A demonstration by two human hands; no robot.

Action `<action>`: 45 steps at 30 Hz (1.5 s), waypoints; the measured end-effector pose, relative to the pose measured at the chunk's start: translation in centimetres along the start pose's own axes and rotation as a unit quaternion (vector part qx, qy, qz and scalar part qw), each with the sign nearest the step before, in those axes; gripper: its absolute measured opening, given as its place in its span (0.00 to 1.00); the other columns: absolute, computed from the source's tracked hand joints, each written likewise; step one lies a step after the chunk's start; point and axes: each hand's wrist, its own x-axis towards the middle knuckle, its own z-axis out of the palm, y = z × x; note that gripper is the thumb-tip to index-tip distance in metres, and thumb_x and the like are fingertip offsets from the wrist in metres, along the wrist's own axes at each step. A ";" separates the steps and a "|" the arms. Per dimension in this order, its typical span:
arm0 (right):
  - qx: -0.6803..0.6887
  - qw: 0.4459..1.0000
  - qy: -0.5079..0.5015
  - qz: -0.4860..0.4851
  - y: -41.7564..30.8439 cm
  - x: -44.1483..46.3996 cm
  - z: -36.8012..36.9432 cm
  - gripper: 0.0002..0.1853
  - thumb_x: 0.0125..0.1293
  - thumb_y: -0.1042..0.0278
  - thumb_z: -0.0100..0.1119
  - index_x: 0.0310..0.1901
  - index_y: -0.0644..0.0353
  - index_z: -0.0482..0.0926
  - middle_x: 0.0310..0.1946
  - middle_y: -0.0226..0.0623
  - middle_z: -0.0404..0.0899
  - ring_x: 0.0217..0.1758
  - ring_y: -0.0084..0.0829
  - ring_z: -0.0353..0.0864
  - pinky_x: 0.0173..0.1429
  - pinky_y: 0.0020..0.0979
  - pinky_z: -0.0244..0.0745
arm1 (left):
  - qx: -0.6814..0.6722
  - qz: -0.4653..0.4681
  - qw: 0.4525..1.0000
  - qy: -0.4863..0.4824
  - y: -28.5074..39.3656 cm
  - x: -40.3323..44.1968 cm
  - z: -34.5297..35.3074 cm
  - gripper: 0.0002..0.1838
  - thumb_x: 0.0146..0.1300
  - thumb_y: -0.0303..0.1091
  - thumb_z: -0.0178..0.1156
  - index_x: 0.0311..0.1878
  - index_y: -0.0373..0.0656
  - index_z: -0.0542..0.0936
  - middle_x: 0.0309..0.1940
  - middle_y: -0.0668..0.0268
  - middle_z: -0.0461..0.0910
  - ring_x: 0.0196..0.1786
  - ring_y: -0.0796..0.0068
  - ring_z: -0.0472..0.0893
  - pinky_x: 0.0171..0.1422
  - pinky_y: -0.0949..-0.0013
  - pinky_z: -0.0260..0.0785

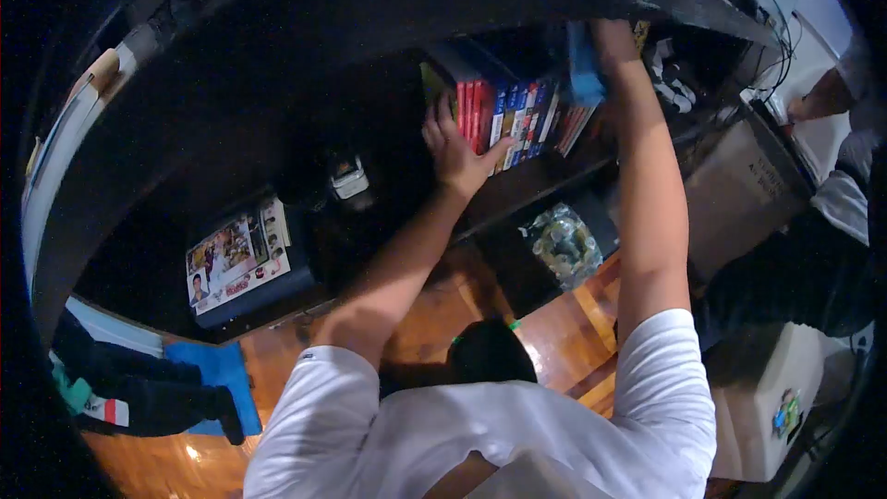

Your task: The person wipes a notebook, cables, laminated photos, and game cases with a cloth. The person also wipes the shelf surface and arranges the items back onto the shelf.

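My left hand [456,155] is wrapped round the left end of a row of upright game cases [517,120] on the dark shelf. Its fingers lie along the left side, and the thumb presses on the front spines. Several red spines show at the left, then blue and white ones. At the right end a few thinner cases [575,129] lean over. Above these, my right hand [613,44] is closed at the side of a blue box [583,66]; its fingertips are hidden behind the box and under the shelf top.
The shelf top [407,0] overhangs both hands. Left on the shelf are a small white device [349,179] and a picture-covered box [237,259]. Below is a clear bag [564,245]. A cardboard box [739,185] stands right, near another person's arm [822,97].
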 end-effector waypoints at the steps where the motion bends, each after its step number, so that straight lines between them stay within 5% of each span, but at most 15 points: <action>1: -0.016 0.999 -0.046 0.018 -1.3 -0.4 -0.6 0.19 0.56 0.62 0.48 0.48 0.57 0.73 0.48 0.49 0.73 0.55 0.48 0.69 0.61 0.41 0.60 | 0.008 0.003 1.000 0.000 0.0 0.0 0.0 0.60 0.30 0.52 0.74 0.62 0.33 0.49 0.58 0.43 0.53 0.62 0.46 0.53 0.66 0.52 0.44; 5: -0.255 0.934 -0.207 -0.140 -2.8 -0.3 -0.5 0.19 0.56 0.61 0.46 0.49 0.54 0.73 0.50 0.49 0.72 0.57 0.47 0.67 0.62 0.43 0.59 | 0.016 -0.022 0.999 -0.018 0.7 0.1 -0.5 0.59 0.32 0.51 0.73 0.63 0.33 0.49 0.58 0.43 0.54 0.62 0.45 0.53 0.65 0.50 0.44; 9: -0.240 0.919 -0.166 -0.266 3.0 1.3 6.3 0.19 0.57 0.62 0.44 0.50 0.54 0.73 0.51 0.47 0.72 0.57 0.47 0.67 0.63 0.45 0.58 | -0.008 0.029 0.999 0.020 -0.4 -0.4 0.2 0.58 0.32 0.49 0.73 0.62 0.32 0.50 0.59 0.42 0.54 0.61 0.44 0.56 0.64 0.46 0.46; 15: -0.191 0.949 -0.054 -0.245 0.0 -0.4 4.2 0.16 0.56 0.61 0.47 0.44 0.53 0.77 0.44 0.48 0.75 0.49 0.48 0.74 0.56 0.44 0.66 | 0.007 0.037 0.999 0.030 -0.3 -0.2 0.0 0.58 0.34 0.56 0.71 0.62 0.32 0.51 0.58 0.42 0.55 0.60 0.44 0.57 0.63 0.48 0.47; 18: -0.220 0.943 -0.248 -0.026 -4.5 -2.9 -1.5 0.15 0.54 0.56 0.55 0.35 0.60 0.80 0.35 0.46 0.78 0.41 0.44 0.78 0.45 0.35 0.72 | -0.004 0.047 0.998 0.032 0.3 0.0 -0.5 0.57 0.35 0.59 0.69 0.62 0.32 0.53 0.56 0.43 0.56 0.59 0.45 0.57 0.63 0.48 0.47; 22: -0.104 0.974 -0.202 -0.010 -7.7 -12.6 -9.4 0.08 0.52 0.70 0.59 0.28 0.67 0.78 0.26 0.47 0.77 0.31 0.41 0.78 0.37 0.33 0.70 | 0.016 0.061 0.997 0.042 0.1 -0.4 -0.1 0.57 0.34 0.56 0.71 0.62 0.33 0.51 0.56 0.42 0.56 0.59 0.44 0.57 0.62 0.49 0.49; 26: -0.045 0.945 -0.232 0.227 -6.6 -26.6 -14.5 0.07 0.49 0.70 0.60 0.22 0.66 0.77 0.16 0.40 0.75 0.20 0.27 0.74 0.28 0.28 0.68 | 0.014 0.085 0.994 0.065 0.5 -0.1 -0.2 0.54 0.36 0.52 0.71 0.61 0.33 0.53 0.57 0.43 0.57 0.58 0.45 0.58 0.62 0.51 0.51; 28: -0.109 0.867 -0.357 0.330 -4.0 -35.4 -15.3 0.17 0.47 0.70 0.62 0.42 0.57 0.79 0.22 0.43 0.78 0.24 0.34 0.77 0.32 0.31 0.71 | -0.002 0.081 0.995 0.063 0.4 -0.2 -0.2 0.54 0.36 0.52 0.71 0.61 0.32 0.54 0.57 0.43 0.57 0.58 0.45 0.58 0.61 0.52 0.52; 30: -0.158 0.731 -0.492 0.446 -5.7 -39.4 -15.6 0.39 0.44 0.67 0.65 0.61 0.49 0.62 0.32 0.50 0.78 0.34 0.42 0.79 0.39 0.36 0.73 | -0.005 0.054 0.997 0.056 0.5 -0.3 -0.4 0.53 0.37 0.54 0.70 0.61 0.32 0.55 0.57 0.44 0.58 0.57 0.45 0.59 0.61 0.53 0.53; 31: -0.153 0.764 -0.464 0.422 -4.3 -43.1 -16.2 0.33 0.44 0.71 0.63 0.57 0.57 0.68 0.34 0.46 0.79 0.34 0.36 0.79 0.40 0.31 0.73 | -0.001 0.045 0.998 0.049 0.5 -0.3 -0.5 0.53 0.37 0.55 0.69 0.61 0.32 0.55 0.57 0.43 0.58 0.57 0.45 0.59 0.61 0.53 0.53; 32: -0.161 0.707 -0.540 0.427 -1.7 -45.9 -16.7 0.23 0.47 0.69 0.64 0.48 0.62 0.75 0.35 0.45 0.80 0.35 0.35 0.79 0.43 0.31 0.72 | 0.003 0.035 0.999 0.042 0.5 -0.3 -0.5 0.53 0.37 0.56 0.69 0.61 0.32 0.55 0.57 0.43 0.58 0.57 0.45 0.59 0.61 0.53 0.53; 34: -0.106 0.740 -0.475 0.464 -5.2 -40.3 -16.7 0.21 0.49 0.61 0.64 0.46 0.61 0.77 0.35 0.51 0.79 0.35 0.40 0.80 0.43 0.35 0.73 | 0.004 0.033 0.998 0.057 0.5 -0.3 -0.2 0.54 0.37 0.58 0.68 0.61 0.33 0.55 0.57 0.44 0.58 0.57 0.45 0.59 0.61 0.52 0.52; 39: -0.053 0.895 -0.254 0.364 -8.1 -28.3 -13.4 0.19 0.56 0.57 0.59 0.41 0.66 0.76 0.33 0.37 0.78 0.38 0.26 0.76 0.45 0.29 0.70 | -0.020 0.036 0.997 0.060 0.0 -0.3 0.1 0.56 0.35 0.60 0.68 0.62 0.36 0.54 0.58 0.45 0.57 0.58 0.44 0.58 0.62 0.51 0.50; 41: 0.071 0.959 -0.133 0.239 -8.0 -23.3 -10.8 0.20 0.54 0.60 0.60 0.44 0.64 0.72 0.41 0.36 0.74 0.47 0.27 0.70 0.54 0.27 0.64 | -0.035 0.016 0.999 0.035 0.5 -0.2 -0.5 0.58 0.35 0.59 0.68 0.63 0.34 0.51 0.59 0.44 0.56 0.59 0.44 0.57 0.64 0.51 0.48; 45: -0.051 0.993 0.091 0.049 -11.3 -11.6 -3.1 0.30 0.47 0.64 0.68 0.52 0.62 0.68 0.47 0.48 0.72 0.53 0.41 0.70 0.57 0.37 0.64 | -0.069 0.001 0.997 0.032 0.0 -0.5 0.3 0.61 0.34 0.55 0.70 0.65 0.33 0.46 0.62 0.42 0.52 0.62 0.41 0.54 0.66 0.51 0.45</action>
